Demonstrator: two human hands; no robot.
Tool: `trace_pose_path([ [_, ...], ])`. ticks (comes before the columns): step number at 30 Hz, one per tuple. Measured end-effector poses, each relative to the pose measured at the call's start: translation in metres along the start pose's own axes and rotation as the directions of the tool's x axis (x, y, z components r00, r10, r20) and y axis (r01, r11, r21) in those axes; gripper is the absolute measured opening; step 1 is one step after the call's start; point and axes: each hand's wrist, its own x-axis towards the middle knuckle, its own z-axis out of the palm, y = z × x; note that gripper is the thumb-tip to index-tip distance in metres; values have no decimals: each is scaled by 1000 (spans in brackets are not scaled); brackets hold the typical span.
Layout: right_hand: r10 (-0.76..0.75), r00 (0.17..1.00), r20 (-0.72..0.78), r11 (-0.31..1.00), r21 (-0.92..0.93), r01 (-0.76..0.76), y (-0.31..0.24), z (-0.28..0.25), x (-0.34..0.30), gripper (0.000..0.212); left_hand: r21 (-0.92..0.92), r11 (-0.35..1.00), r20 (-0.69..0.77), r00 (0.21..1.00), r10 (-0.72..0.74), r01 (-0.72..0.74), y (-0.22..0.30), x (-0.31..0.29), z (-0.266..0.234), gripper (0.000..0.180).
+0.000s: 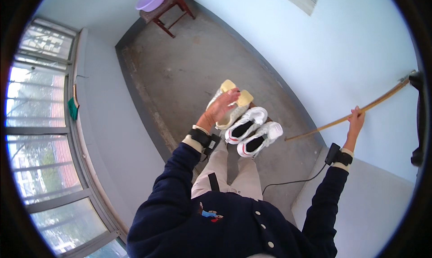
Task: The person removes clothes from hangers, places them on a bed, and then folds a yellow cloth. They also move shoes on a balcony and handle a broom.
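Observation:
My right hand (pixel 356 121) is closed around a long, thin wooden pole (pixel 330 124), which slants along the right wall from the floor up toward the upper right. My left hand (pixel 219 108) reaches out over a pair of cream shoes (pixel 229 119), fingers extended, with nothing seen in its grasp. Pale yellow pieces (pixel 245 98) stick out at the far ends of those shoes; the hand partly covers the pair. To the right of them are a white sneaker (pixel 243 128) and its mate (pixel 261 141), both with dark insides. What bears the shoes is mostly hidden.
A purple basin (pixel 150 0) rests on a dark wooden stool (pixel 166 10) at the far end. Windows (pixel 45 136) line the left wall, where a green brush (pixel 73 107) hangs. A black cable (pixel 292 181) runs from my right wrist strap toward my body.

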Motion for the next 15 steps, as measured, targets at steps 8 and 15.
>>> trace_pose_path([
  [8,125,962,-244,988,-55,-143,-13,-10,-21,42,-5,1000,-14,1000,24,-24,3,12,-26,53],
  [15,265,925,-273,942,-131,-308,-20,-17,-17,63,50,998,-80,997,-21,25,11,32,-65,56],
])
